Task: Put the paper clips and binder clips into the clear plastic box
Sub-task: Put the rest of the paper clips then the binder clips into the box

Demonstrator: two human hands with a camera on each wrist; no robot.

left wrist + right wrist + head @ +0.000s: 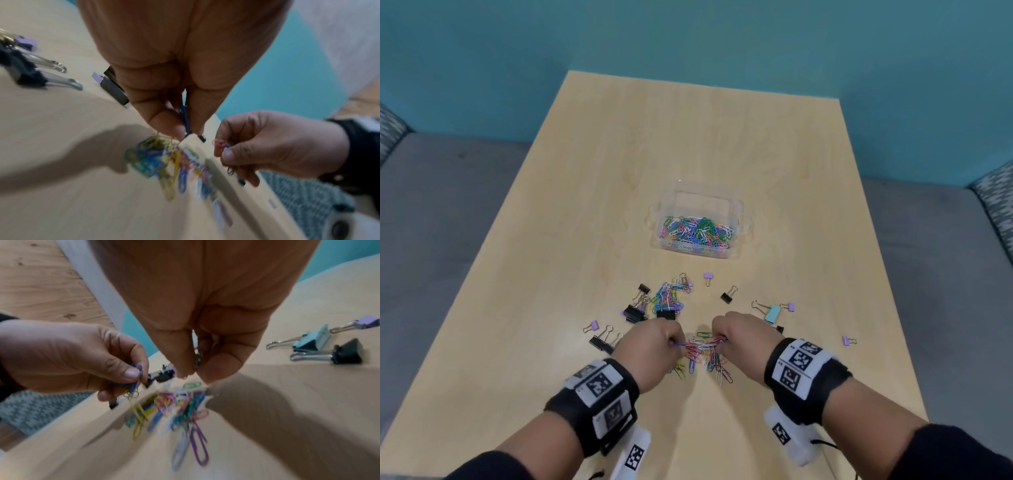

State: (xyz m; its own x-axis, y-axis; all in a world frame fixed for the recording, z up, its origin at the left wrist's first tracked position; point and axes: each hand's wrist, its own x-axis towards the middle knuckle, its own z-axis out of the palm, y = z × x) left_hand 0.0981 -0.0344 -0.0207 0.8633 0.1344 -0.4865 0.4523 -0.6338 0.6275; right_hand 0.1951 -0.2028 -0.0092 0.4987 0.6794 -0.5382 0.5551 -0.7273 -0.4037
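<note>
A clear plastic box (pixel 736 219) with several coloured paper clips inside stands mid-table. Nearer me, my left hand (pixel 654 342) and right hand (pixel 739 337) each pinch one end of a tangled bunch of coloured paper clips (pixel 702 349), which hangs just above the table (pixel 585 205). In the left wrist view my left hand (pixel 185 126) pinches a blue clip, with the blurred bunch of paper clips (pixel 168 167) below. In the right wrist view my right hand (pixel 195 369) pinches a green clip above the bunch of paper clips (pixel 174 410). A second pile of paper clips (pixel 667 296) lies beyond my hands.
Black binder clips (pixel 635 311) lie left of the pile, with more binder clips (pixel 602 341) by my left hand. Small purple binder clips (pixel 709 277), a black one (pixel 727 295) and a mint binder clip (pixel 770 312) lie scattered to the right. Grey sofa seats flank the table.
</note>
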